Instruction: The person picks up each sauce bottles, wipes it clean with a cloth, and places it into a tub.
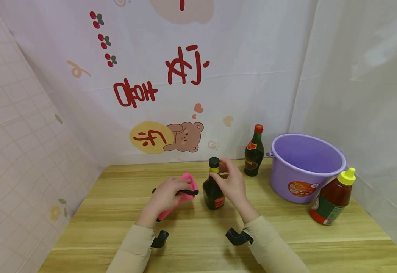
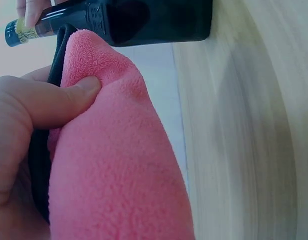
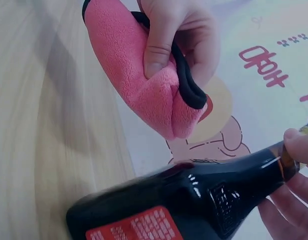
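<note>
My left hand [image 1: 168, 196] grips a folded pink cloth [image 2: 119, 150] with black edging, its thumb pressing into the fabric in the left wrist view. Just right of the cloth stands a dark sauce bottle [image 1: 213, 193] with a black cap and a red label. My right hand [image 1: 232, 181] pinches this bottle by its neck between thumb and fingers. In the right wrist view the cloth hangs close to the bottle's side, with a small gap between them. Whether the bottle's base touches the table is hard to tell.
Behind and to the right stands a green bottle [image 1: 254, 153] with a red cap. A purple bucket [image 1: 287, 178] is beside it, and a red sauce bottle [image 1: 331, 201] with a yellow cap leans near its front. The wooden table [image 1: 198, 242] meets a printed wall covering at the back.
</note>
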Motion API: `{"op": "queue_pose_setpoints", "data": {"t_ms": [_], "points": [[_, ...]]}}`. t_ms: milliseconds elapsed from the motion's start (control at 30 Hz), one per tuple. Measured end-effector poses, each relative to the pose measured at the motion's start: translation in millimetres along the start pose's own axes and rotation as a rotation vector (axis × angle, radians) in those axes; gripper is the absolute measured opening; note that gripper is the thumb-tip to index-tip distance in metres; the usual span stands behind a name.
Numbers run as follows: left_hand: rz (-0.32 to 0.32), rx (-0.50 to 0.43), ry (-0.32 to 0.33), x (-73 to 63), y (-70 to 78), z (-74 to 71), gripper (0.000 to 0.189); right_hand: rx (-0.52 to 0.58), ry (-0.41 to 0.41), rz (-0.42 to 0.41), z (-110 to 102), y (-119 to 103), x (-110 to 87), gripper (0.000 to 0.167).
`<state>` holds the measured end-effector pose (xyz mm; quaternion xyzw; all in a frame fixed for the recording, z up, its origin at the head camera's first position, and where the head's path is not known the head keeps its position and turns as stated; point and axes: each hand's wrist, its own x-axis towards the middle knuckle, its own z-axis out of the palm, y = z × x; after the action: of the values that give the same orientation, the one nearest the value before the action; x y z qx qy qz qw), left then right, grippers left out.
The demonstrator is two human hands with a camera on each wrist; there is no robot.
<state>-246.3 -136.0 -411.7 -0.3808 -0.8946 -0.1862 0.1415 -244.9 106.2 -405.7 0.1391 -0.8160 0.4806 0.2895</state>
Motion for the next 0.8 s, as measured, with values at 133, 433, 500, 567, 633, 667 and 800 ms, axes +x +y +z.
{"op": "queue_pose_setpoints", "data": {"t_ms": [133, 433, 500, 567, 633, 667, 800], "points": [[-0.019, -0.009, 0.028, 0.5, 0.9, -3.1, 0.021, 0.046, -0.047, -0.006, -3, 3, 2.5, 0.046], [-0.033, -0.087, 0.144, 10.0, 7.8, -13.0, 0.028, 0.146, -0.189, -0.047, -8, 16, 12.0, 0.047], [0.011, -0.098, 0.180, 14.3, 10.1, -15.7, 0.028, 0.147, -0.224, -0.060, -9, 18, 14.4, 0.047], [0.055, -0.105, 0.215, 18.7, 12.8, -18.5, 0.028, 0.143, -0.255, -0.072, -10, 19, 16.2, 0.047], [0.091, -0.115, 0.242, 23.0, 16.0, -21.9, 0.028, 0.146, -0.284, -0.071, -11, 19, 17.6, 0.047], [0.109, -0.118, 0.255, 25.1, 17.5, -23.4, 0.028, 0.150, -0.297, -0.069, -11, 19, 18.3, 0.047], [0.144, -0.126, 0.272, 32.8, 22.8, -28.3, 0.027, 0.167, -0.339, -0.047, -12, 19, 19.7, 0.048]]}}
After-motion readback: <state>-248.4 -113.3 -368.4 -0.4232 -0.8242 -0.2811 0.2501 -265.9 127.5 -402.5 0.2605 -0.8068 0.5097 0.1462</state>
